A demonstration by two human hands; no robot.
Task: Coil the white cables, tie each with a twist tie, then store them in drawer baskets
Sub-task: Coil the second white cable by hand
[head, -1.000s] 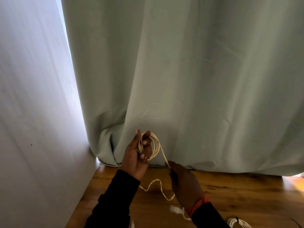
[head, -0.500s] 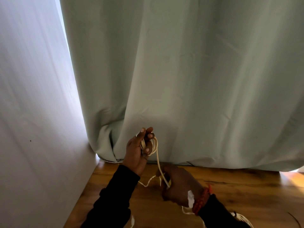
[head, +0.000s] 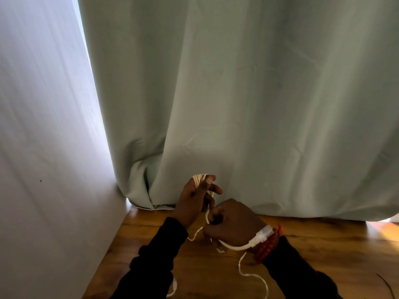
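My left hand (head: 195, 199) is raised above the wooden table (head: 323, 255) with several loops of white cable (head: 199, 177) wound round its fingers. Just below and to the right, my right hand (head: 234, 223) grips the free run of the same cable in its curled fingers. The cable's white plug (head: 262, 234) lies across my right wrist beside a red bracelet. The loose tail (head: 257, 279) trails over the table toward me.
A pale green curtain (head: 248, 104) hangs right behind the hands and reaches the tabletop. A white wall (head: 43, 147) closes off the left side. A thin dark wire (head: 386, 287) shows at the table's lower right.
My right hand has come up from the table toward my left hand, drawing the cable with it. The plug now lies on my right wrist. The coil at lower right is out of view.
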